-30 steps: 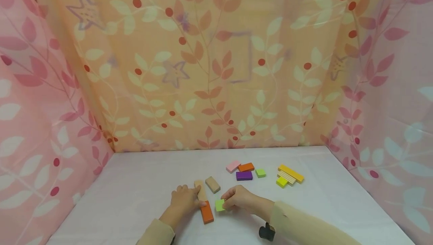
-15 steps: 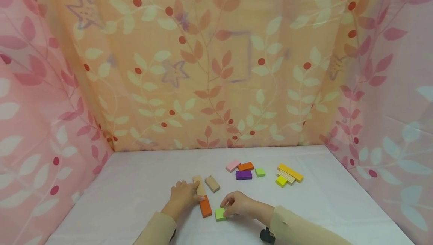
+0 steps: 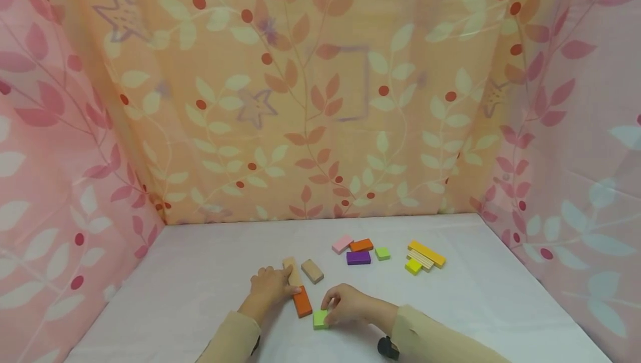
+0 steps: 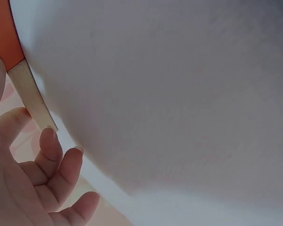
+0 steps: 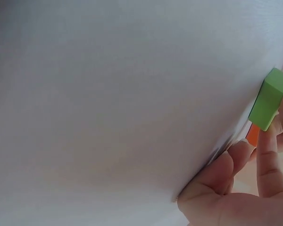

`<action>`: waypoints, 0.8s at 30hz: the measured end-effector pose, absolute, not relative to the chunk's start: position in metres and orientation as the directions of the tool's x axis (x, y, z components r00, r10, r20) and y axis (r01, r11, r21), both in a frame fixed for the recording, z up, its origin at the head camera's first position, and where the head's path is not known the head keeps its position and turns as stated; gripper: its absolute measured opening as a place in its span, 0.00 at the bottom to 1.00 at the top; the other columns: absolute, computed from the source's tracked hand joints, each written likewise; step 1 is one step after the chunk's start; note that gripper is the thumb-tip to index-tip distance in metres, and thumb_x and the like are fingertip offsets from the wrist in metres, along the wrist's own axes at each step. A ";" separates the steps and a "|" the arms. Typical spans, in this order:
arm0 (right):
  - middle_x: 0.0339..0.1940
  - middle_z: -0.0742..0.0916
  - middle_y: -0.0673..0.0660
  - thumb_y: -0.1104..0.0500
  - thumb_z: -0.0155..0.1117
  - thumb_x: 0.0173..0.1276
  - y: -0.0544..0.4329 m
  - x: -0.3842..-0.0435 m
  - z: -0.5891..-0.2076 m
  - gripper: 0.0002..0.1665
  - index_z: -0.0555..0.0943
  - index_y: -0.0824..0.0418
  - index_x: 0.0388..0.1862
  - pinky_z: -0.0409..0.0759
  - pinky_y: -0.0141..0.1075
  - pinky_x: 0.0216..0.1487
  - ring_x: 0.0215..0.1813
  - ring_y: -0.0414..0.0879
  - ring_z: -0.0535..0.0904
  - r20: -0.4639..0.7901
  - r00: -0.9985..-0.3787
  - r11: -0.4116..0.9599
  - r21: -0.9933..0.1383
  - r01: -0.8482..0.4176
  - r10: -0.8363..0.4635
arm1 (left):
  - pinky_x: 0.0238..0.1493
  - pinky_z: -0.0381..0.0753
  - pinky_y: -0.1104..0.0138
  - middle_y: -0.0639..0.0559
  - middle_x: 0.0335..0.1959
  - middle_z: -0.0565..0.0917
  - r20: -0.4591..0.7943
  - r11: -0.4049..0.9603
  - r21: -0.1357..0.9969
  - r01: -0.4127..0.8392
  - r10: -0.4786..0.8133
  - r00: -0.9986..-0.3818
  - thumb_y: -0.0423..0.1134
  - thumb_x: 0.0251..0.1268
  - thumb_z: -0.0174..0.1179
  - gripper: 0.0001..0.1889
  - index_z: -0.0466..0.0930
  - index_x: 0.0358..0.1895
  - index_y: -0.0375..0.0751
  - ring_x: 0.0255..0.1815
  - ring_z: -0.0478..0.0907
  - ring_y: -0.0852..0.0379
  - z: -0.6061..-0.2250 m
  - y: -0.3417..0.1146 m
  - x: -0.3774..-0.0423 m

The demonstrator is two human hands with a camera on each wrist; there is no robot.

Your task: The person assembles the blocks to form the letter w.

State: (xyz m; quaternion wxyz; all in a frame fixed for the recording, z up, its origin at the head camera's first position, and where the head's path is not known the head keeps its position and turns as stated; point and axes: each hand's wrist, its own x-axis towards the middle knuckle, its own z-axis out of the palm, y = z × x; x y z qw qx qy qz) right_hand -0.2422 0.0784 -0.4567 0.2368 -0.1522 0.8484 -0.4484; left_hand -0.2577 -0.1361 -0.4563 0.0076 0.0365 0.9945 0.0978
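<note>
My left hand [image 3: 270, 288] rests along the left side of a plain wooden block [image 3: 291, 271] and an orange block [image 3: 302, 302], which lie end to end on the table. Its thumb touches near their joint and its index finger the wooden one. In the left wrist view the other fingers bend loosely beside the wooden block [image 4: 32, 94]. Thumb and fingers of my right hand [image 3: 345, 303] pinch a small light green block [image 3: 320, 319] close to the orange block's near right corner. The right wrist view shows the green block [image 5: 270, 100] at the fingertips.
Another wooden block [image 3: 312, 271] lies just right of the joined pair. Farther back are pink [image 3: 343, 244], orange [image 3: 361, 245], purple [image 3: 358, 258] and green [image 3: 383, 253] blocks. At the right are yellow pieces [image 3: 427, 254] with thin sticks. Patterned curtains [image 3: 310, 101] surround the white table.
My right hand has brought the green block nearer the table's front edge, then left toward the near end of the orange block. The left hand stays at its pair, which has shifted slightly back.
</note>
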 end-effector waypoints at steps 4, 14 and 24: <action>0.31 0.77 0.56 0.71 0.74 0.53 0.076 -0.244 -0.457 0.11 0.84 0.59 0.33 0.67 0.40 0.36 0.37 0.49 0.70 -0.271 -0.846 0.563 -0.826 -0.041 -0.460 | 0.46 0.72 0.44 0.35 0.47 0.80 -0.015 0.979 0.194 0.070 0.074 -0.997 0.60 0.53 0.66 0.35 0.77 0.63 0.44 0.45 0.73 0.39 -0.456 -0.137 -0.257; 0.35 0.78 0.56 0.68 0.75 0.53 0.076 -0.249 -0.458 0.11 0.84 0.57 0.34 0.71 0.44 0.40 0.39 0.51 0.71 -0.292 -0.845 0.584 -0.811 -0.029 -0.448 | 0.48 0.72 0.44 0.36 0.49 0.80 -0.032 0.978 0.197 0.062 0.069 -0.997 0.59 0.54 0.66 0.35 0.77 0.63 0.43 0.46 0.74 0.39 -0.457 -0.137 -0.259; 0.31 0.80 0.55 0.64 0.72 0.59 0.084 -0.258 -0.452 0.11 0.85 0.59 0.41 0.71 0.32 0.30 0.30 0.45 0.72 -0.351 -0.809 0.549 -0.834 0.043 -0.471 | 0.46 0.72 0.44 0.35 0.49 0.81 -0.011 0.976 0.204 0.070 0.074 -0.997 0.58 0.52 0.67 0.35 0.78 0.62 0.43 0.46 0.74 0.37 -0.453 -0.134 -0.255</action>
